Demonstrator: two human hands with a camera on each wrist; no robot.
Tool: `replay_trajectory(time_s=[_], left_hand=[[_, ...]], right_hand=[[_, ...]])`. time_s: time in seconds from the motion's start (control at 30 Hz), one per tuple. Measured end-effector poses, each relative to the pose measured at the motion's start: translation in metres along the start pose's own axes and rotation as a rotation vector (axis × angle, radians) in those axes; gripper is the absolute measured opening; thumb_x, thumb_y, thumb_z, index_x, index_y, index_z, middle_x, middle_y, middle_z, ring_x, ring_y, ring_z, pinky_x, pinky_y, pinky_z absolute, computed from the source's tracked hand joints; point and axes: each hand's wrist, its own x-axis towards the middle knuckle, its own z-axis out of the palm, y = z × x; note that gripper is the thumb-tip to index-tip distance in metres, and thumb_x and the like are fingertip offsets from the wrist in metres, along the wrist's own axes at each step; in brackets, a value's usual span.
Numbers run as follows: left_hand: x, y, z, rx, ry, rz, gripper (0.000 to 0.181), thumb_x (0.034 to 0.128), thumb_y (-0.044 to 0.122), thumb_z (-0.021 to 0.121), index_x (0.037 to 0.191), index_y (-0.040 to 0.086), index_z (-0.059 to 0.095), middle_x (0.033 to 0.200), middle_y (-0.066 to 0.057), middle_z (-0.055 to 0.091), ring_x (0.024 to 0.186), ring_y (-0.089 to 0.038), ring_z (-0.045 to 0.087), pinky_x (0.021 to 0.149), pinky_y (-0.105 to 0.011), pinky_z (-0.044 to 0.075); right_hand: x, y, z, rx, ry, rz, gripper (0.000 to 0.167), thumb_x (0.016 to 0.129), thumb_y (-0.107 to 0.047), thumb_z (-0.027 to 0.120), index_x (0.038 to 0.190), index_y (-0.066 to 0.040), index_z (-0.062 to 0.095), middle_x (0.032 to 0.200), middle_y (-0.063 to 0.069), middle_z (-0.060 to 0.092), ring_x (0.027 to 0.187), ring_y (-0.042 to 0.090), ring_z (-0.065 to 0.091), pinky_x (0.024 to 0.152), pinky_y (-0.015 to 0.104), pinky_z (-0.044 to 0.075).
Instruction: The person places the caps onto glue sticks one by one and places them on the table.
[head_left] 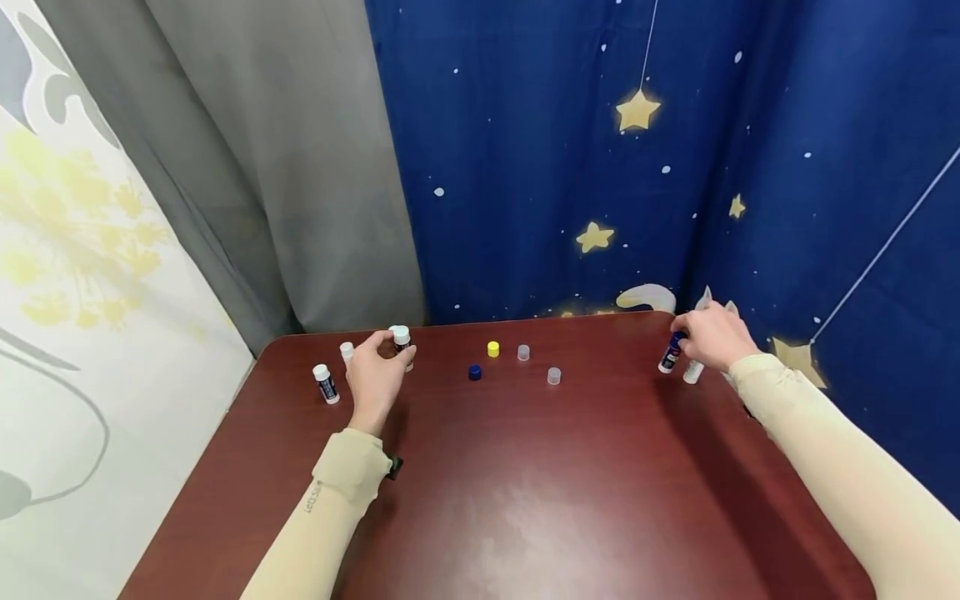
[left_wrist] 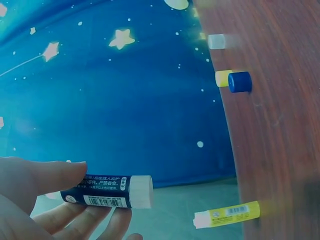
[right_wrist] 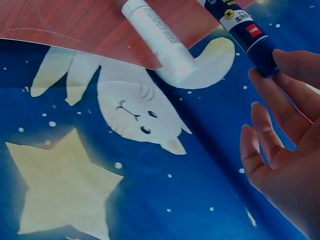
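My left hand (head_left: 375, 379) pinches a dark blue tube with a white cap (left_wrist: 107, 191) between thumb and fingers, near the table's back edge. Just left of that hand stand a dark-labelled, white-capped tube (head_left: 326, 384) and another white-capped tube (head_left: 347, 352), partly hidden by the hand. At the right back corner, my right hand (head_left: 712, 335) holds the top of a dark blue tube (right_wrist: 245, 32) by thumb and fingertips. Beside it is a white tube (right_wrist: 159, 39), partly behind the hand in the head view. A yellow tube with a white end (left_wrist: 227, 215) shows in the left wrist view.
Between the hands, a yellow cap (head_left: 492, 349), a blue cap (head_left: 475, 372) and two translucent caps (head_left: 523, 352) (head_left: 554, 376) sit on the brown table (head_left: 525, 467). Blue star-patterned curtain (head_left: 525, 167) and grey curtain (head_left: 300, 167) hang behind the back edge.
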Motion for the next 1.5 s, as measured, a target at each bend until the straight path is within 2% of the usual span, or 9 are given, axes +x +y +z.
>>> replay_trajectory(time_s=[0.1, 0.23, 0.47, 0.57, 0.7, 0.83, 1.0, 1.3, 1.5], left_hand=[[0.003, 0.006, 0.000, 0.000, 0.011, 0.020, 0.033, 0.0834, 0.026, 0.084, 0.112, 0.011, 0.074, 0.094, -0.008, 0.075, 0.089, -0.023, 0.069, 0.092, -0.050, 0.042], [0.004, 0.012, 0.000, -0.002, 0.020, 0.041, 0.034, 0.0824, 0.026, 0.085, 0.111, 0.012, 0.074, 0.092, -0.007, 0.075, 0.087, -0.023, 0.070, 0.090, -0.048, 0.043], [-0.003, 0.017, -0.003, -0.023, 0.005, 0.094, 0.035, 0.0825, 0.022, 0.085, 0.113, 0.009, 0.074, 0.093, -0.009, 0.076, 0.089, -0.026, 0.071, 0.095, -0.050, 0.038], [-0.008, 0.017, -0.005, -0.008, 0.014, 0.109, 0.032, 0.0812, 0.021, 0.086, 0.110, 0.011, 0.075, 0.088, -0.007, 0.075, 0.086, -0.025, 0.069, 0.092, -0.050, 0.038], [-0.008, 0.019, -0.006, 0.012, 0.015, 0.130, 0.031, 0.0811, 0.023, 0.086, 0.108, 0.013, 0.076, 0.085, -0.005, 0.075, 0.083, -0.024, 0.070, 0.091, -0.049, 0.038], [-0.007, 0.020, -0.005, 0.033, 0.005, 0.128, 0.034, 0.0807, 0.024, 0.086, 0.111, 0.012, 0.076, 0.084, -0.004, 0.076, 0.082, -0.022, 0.070, 0.093, -0.048, 0.038], [-0.009, 0.023, -0.003, 0.034, -0.010, 0.110, 0.038, 0.0801, 0.024, 0.087, 0.115, 0.012, 0.076, 0.084, -0.005, 0.076, 0.083, -0.022, 0.070, 0.091, -0.046, 0.041], [-0.013, 0.028, -0.001, 0.024, -0.005, 0.118, 0.038, 0.0791, 0.027, 0.087, 0.113, 0.015, 0.077, 0.081, -0.003, 0.076, 0.081, -0.022, 0.071, 0.081, -0.044, 0.043], [-0.016, 0.030, 0.000, 0.016, -0.019, 0.131, 0.037, 0.0793, 0.025, 0.087, 0.113, 0.015, 0.077, 0.091, -0.004, 0.076, 0.084, -0.019, 0.072, 0.072, -0.039, 0.050]], right_hand=[[0.003, 0.006, -0.001, -0.011, 0.000, -0.001, 0.027, 0.080, -0.007, 0.071, 0.106, -0.007, 0.077, 0.095, 0.014, 0.070, 0.097, 0.038, 0.053, 0.077, 0.059, 0.047], [0.004, 0.013, 0.000, -0.030, -0.007, -0.020, 0.026, 0.079, -0.005, 0.071, 0.105, -0.008, 0.078, 0.092, 0.012, 0.071, 0.090, 0.035, 0.056, 0.072, 0.056, 0.049], [0.001, 0.014, 0.013, -0.067, -0.002, -0.025, 0.023, 0.077, -0.006, 0.074, 0.099, -0.012, 0.079, 0.088, 0.009, 0.071, 0.087, 0.036, 0.058, 0.072, 0.058, 0.048], [-0.001, 0.012, 0.022, -0.065, -0.024, -0.017, 0.023, 0.078, -0.007, 0.074, 0.099, -0.014, 0.079, 0.089, 0.009, 0.071, 0.089, 0.036, 0.057, 0.073, 0.059, 0.047], [-0.002, 0.012, 0.027, -0.060, -0.013, -0.014, 0.023, 0.078, -0.006, 0.074, 0.100, -0.013, 0.079, 0.089, 0.010, 0.072, 0.087, 0.035, 0.058, 0.072, 0.056, 0.049], [-0.004, 0.015, 0.028, -0.061, -0.008, -0.017, 0.024, 0.079, -0.005, 0.074, 0.102, -0.011, 0.079, 0.092, 0.012, 0.072, 0.085, 0.035, 0.059, 0.069, 0.056, 0.051], [-0.007, 0.017, 0.027, -0.052, -0.026, 0.017, 0.026, 0.080, -0.007, 0.075, 0.106, -0.011, 0.078, 0.096, 0.015, 0.072, 0.091, 0.037, 0.055, 0.069, 0.056, 0.047], [-0.006, 0.019, 0.029, -0.036, -0.012, 0.031, 0.027, 0.081, -0.011, 0.071, 0.107, -0.011, 0.078, 0.100, 0.016, 0.073, 0.096, 0.040, 0.054, 0.077, 0.063, 0.041], [-0.007, 0.016, 0.028, -0.023, -0.026, 0.046, 0.024, 0.087, -0.019, 0.070, 0.108, -0.011, 0.077, 0.099, 0.014, 0.073, 0.096, 0.039, 0.054, 0.078, 0.062, 0.040]])
